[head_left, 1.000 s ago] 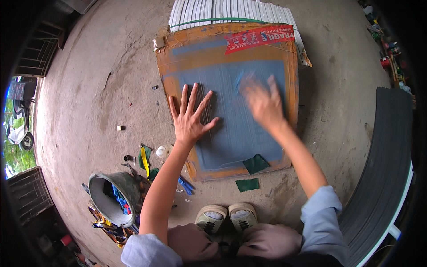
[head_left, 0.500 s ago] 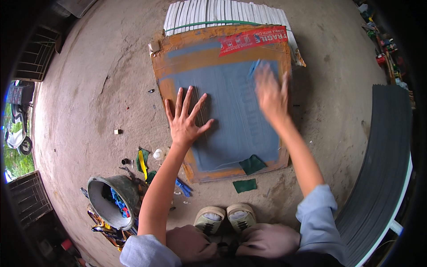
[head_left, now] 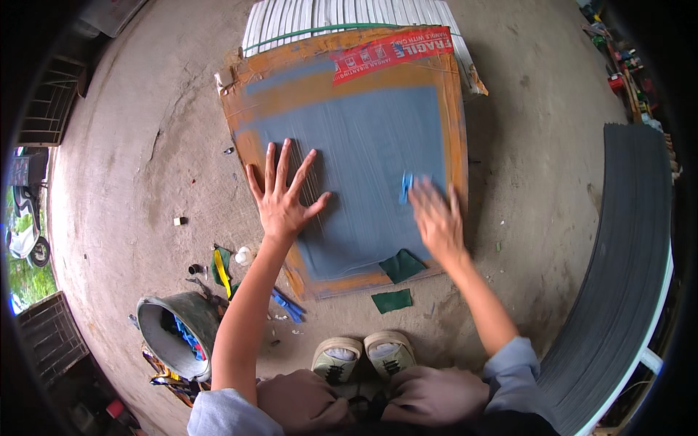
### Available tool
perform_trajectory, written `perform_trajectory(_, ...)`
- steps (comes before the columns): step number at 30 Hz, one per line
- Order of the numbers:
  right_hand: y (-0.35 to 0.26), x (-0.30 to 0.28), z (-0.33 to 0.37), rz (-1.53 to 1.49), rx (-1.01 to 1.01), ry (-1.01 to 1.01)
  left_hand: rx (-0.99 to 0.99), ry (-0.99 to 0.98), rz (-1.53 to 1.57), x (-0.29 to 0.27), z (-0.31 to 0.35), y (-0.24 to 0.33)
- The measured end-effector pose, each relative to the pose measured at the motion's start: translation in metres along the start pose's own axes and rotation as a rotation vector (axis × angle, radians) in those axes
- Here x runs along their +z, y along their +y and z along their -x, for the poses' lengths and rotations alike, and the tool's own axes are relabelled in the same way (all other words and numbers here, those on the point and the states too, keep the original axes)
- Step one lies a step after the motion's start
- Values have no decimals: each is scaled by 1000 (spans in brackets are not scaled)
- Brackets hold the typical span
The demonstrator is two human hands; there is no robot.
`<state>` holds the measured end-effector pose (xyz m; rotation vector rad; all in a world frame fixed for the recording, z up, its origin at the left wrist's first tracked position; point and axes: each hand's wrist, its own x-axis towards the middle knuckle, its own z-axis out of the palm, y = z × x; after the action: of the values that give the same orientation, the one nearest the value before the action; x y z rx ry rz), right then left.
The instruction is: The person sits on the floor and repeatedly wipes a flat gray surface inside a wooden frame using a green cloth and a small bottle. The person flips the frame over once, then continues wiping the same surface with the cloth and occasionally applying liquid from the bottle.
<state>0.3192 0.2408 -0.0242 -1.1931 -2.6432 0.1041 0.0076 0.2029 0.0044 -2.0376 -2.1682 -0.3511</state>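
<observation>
A cardboard panel (head_left: 342, 240) with a blue-grey coated middle and brown-taped borders lies in front of me. My left hand (head_left: 283, 211) rests flat on its left side, fingers spread and holding nothing. On the right half, my right hand (head_left: 438, 220) is pressed low to the surface and smeared by motion. A small blue piece (head_left: 406, 187) sticks out beside its fingertips; its kind is unclear and the hand hides part of it. One dark green scrap (head_left: 401, 267) lies on the panel's near edge, and another green scrap (head_left: 392, 300) lies just off it.
White slats (head_left: 349, 14) under a green strap lie beyond the panel. At left stands a tilted bucket (head_left: 156, 338) with blue and red items inside. Near it are a yellow-handled tool (head_left: 220, 269) and a blue tool (head_left: 289, 305). Dark ribbed sheeting (head_left: 629, 240) curves along the right.
My right hand has swept toward me down the panel, the blue piece moving with it. My left hand stays planted. The whole view has shifted slightly.
</observation>
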Motion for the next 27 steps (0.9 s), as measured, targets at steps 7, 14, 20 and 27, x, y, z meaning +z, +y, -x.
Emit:
perform_trajectory(7, 31, -18, -184, 19, 103, 495, 11, -51, 33, 2, -9, 13)
perform_trajectory(14, -68, 13, 42, -195, -342, -193, -97, -86, -26, 1, 18, 23)
perform_trajectory(20, 16, -27, -158, 137, -227, 217, -63, -20, 115, -3, 18, 19)
perform_trajectory(27, -87, 24, -99, -82, -184, 80, -289, 233, 272, 9, 35, 12)
